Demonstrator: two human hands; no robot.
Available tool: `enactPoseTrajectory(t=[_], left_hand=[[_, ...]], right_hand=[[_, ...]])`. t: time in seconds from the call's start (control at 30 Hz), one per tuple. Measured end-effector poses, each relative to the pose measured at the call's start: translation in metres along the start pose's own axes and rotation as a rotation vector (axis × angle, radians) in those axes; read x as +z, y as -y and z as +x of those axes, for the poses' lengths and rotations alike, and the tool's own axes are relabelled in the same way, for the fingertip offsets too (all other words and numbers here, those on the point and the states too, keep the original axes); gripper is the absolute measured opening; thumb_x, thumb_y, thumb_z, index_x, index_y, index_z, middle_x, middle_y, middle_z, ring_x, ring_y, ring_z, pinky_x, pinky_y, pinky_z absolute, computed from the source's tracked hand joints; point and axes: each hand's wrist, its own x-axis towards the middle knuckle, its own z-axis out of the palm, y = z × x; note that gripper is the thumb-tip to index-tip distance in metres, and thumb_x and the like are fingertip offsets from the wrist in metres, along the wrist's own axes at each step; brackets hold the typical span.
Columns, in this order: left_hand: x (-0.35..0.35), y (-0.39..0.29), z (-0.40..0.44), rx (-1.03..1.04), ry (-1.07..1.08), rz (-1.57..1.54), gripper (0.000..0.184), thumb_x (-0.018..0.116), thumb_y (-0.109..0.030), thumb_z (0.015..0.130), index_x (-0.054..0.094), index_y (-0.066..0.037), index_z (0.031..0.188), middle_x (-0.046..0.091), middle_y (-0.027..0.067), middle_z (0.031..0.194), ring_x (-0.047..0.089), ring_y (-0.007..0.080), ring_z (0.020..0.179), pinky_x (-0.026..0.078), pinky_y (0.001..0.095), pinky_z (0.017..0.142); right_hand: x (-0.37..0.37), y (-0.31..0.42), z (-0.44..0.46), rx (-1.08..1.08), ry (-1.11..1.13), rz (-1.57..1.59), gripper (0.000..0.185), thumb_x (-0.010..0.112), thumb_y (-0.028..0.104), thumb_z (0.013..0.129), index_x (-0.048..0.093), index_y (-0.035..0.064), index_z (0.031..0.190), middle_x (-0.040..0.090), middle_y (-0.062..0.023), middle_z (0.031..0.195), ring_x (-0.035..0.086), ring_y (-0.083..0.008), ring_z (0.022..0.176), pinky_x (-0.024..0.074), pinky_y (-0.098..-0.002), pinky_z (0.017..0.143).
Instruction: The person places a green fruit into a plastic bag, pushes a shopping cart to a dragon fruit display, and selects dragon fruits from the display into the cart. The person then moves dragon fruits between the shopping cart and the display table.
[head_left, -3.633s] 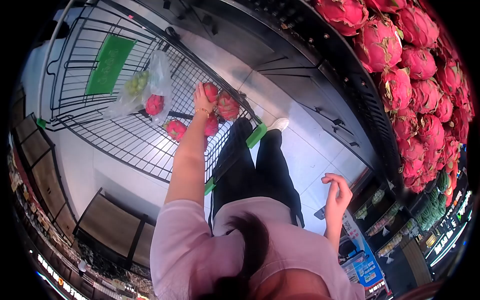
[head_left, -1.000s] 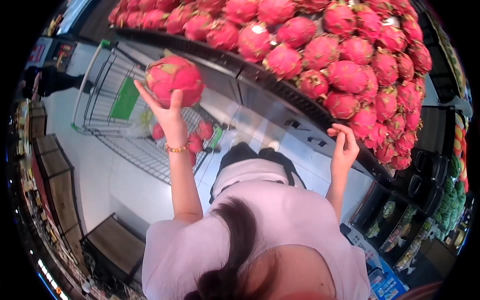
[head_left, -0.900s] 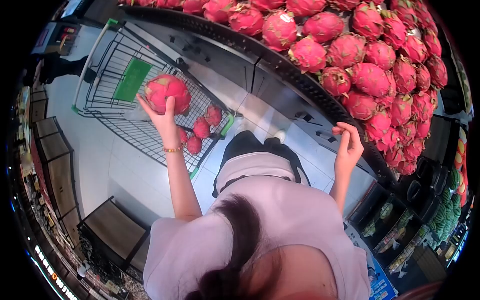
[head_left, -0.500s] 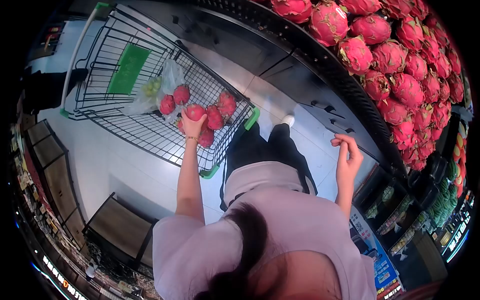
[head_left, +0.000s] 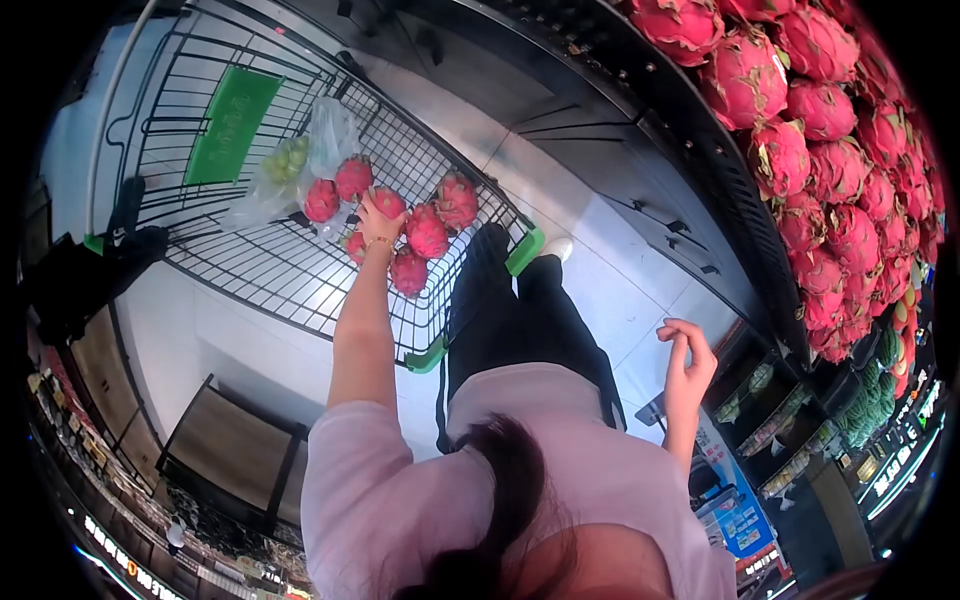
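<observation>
One red dragon fruit (head_left: 388, 203) is held low inside the wire cart (head_left: 525, 252) by the left hand (head_left: 379, 225). The fruit is gripped by spread fingers, curved around it from the near side, a wide hold that is probably called for by its bulk and round shape. Whether it is borne by the cart floor or only by the hand cannot be told from above.

Around it, other fruits are laid loose. A pair of fruits (head_left: 353, 177) is set against the clear plastic bag (head_left: 333, 135), in which small green fruit (head_left: 288, 160) is held together, presumably because loose pieces are less easily managed. Three fruits (head_left: 426, 231) are grouped toward the near end of the cart, and one half-hidden fruit (head_left: 354, 246) is partly covered by the wrist. They seem to be spread in a single layer so that none is pressed by another.

The right hand (head_left: 687, 362) is raised well apart from the cart, its fingers loosely bent, and nothing is seen to be gripped by them. Beyond it, a large pile of dragon fruit (head_left: 822, 165) is stacked on the black stand (head_left: 695, 140), apparently held back by the raised edge
</observation>
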Motion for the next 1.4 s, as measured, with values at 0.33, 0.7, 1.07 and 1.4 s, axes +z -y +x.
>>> enactPoseTrajectory(t=[0.33,0.7,1.07,1.4], left_hand=[[0.037,0.023,0.013,-0.155,0.013,-0.176,0.114,0.079,-0.044,0.055,0.010,-0.021,0.143,0.030,0.0225,0.136,0.036,0.0458,0.120,0.031,0.0510,0.100],[-0.001,-0.017,-0.076,-0.154,-0.173,-0.114,0.099,0.070,-0.038,0.069,0.009,-0.017,0.145,0.008,0.0300,0.145,0.013,0.0483,0.132,0.013,0.0531,0.107],[-0.196,-0.285,-0.146,0.547,-0.680,-0.575,0.062,0.052,-0.007,0.081,0.026,0.000,0.136,0.014,0.0203,0.144,0.018,0.0364,0.133,0.018,0.0464,0.108],[-0.247,-0.554,-0.234,1.202,-0.630,-0.594,0.064,0.060,-0.013,0.075,0.034,-0.004,0.133,0.021,0.0211,0.142,0.015,0.0408,0.132,0.012,0.0553,0.107]], right_hand=[[0.011,0.000,0.008,0.043,0.056,-0.039,0.016,0.044,0.001,0.088,0.060,-0.0022,0.089,0.061,-0.0079,0.075,0.057,-0.0136,0.073,0.0449,-0.0258,0.071],[-0.008,0.002,0.013,-0.022,0.018,-0.002,0.016,0.045,-0.001,0.087,0.061,-0.0016,0.089,0.062,-0.0079,0.075,0.058,-0.0145,0.073,0.0453,-0.0266,0.071],[-0.065,-0.017,0.024,-0.180,-0.227,0.211,0.015,0.047,0.000,0.086,0.062,-0.0006,0.090,0.064,-0.0089,0.078,0.061,-0.0168,0.073,0.0465,-0.0278,0.070],[-0.164,-0.053,0.073,-0.297,-0.352,0.403,0.015,0.048,-0.002,0.085,0.062,-0.0018,0.093,0.063,-0.0111,0.080,0.063,-0.0172,0.075,0.0484,-0.0276,0.069]])
